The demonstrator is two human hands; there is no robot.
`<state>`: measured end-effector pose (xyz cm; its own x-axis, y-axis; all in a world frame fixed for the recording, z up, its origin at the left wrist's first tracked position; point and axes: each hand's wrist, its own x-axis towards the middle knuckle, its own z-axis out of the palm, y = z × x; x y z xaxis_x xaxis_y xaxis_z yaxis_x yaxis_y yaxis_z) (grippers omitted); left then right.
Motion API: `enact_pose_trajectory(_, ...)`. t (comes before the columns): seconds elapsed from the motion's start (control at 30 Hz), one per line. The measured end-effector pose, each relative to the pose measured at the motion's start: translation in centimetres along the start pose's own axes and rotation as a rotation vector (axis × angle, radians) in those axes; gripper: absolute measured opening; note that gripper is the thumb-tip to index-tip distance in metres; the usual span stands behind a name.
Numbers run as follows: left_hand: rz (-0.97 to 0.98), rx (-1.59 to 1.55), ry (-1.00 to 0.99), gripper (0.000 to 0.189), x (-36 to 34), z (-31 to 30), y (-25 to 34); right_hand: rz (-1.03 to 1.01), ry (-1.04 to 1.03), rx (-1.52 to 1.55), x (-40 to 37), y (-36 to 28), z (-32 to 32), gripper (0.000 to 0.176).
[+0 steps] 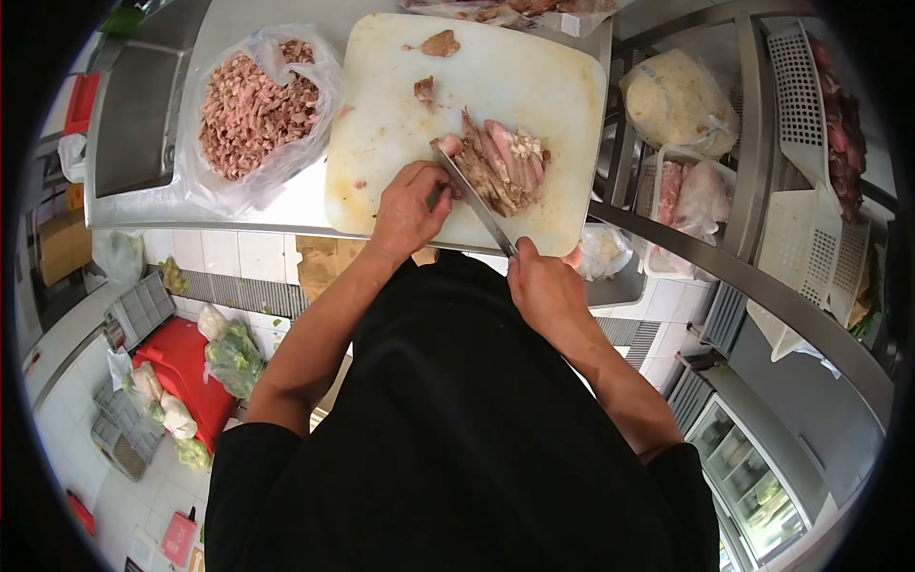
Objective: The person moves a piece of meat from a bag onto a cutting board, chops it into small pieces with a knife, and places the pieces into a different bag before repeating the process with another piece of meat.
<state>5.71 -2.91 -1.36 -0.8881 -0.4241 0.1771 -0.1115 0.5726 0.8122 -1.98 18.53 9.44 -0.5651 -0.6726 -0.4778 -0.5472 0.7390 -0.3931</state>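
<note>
My right hand (pixel 548 286) grips the handle of a knife (pixel 481 208), whose blade slants up and left across the near side of a pile of sliced meat (pixel 510 167). The meat lies on a white cutting board (pixel 391 105). Beside the blade tip, at the left of the pile, my left hand (pixel 415 205) has its fingers curled in at the meat's edge; what they hold, if anything, is hidden. Two small meat pieces, one at the top (pixel 441 43) and one lower (pixel 424 91), lie apart on the board.
Left of the board is a plastic bag of chopped meat (pixel 257 110), with a metal sink (pixel 143 114) beyond it. A bagged pale item (pixel 681 100) and a basket of meat packs (pixel 686 195) stand at the right, behind a metal rail (pixel 724 257).
</note>
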Motion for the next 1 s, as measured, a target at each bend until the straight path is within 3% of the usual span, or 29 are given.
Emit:
enact_pose_trajectory(0.37, -0.062, -0.019, -0.014, 0.02, 0.0, 0.1, -0.4, -0.085, 0.042, -0.025, 2.9, -0.5, 0.7, 0.011)
enact_pose_trajectory(0.43, -0.058, -0.017, -0.005, 0.02, 0.1, 0.2, -0.5, -0.028, 0.049, -0.026, 4.5, -1.0, 1.9, 0.013)
enact_pose_trajectory(0.63, 0.014, -0.006, -0.026, 0.02, -0.1, 0.0, 0.0, -0.081, 0.14, 0.073, 8.1, -3.0, 2.1, 0.018)
enact_pose_trajectory(0.73, -0.007, 0.043, -0.049, 0.022, -0.5, -0.3, 0.7, -0.076, 0.163, 0.064, 8.3, -3.2, 2.1, 0.02)
enact_pose_trajectory(0.8, 0.111, 0.119, -0.094, 0.025, -0.8, -0.8, 0.9, -0.071, 0.185, 0.059, 8.4, -3.2, 2.1, 0.018)
enact_pose_trajectory(1.0, 0.1, 0.172, -0.156, 0.019, -1.1, -2.1, 1.6, -0.106, 0.273, 0.136, 7.2, -2.0, 2.1, 0.023)
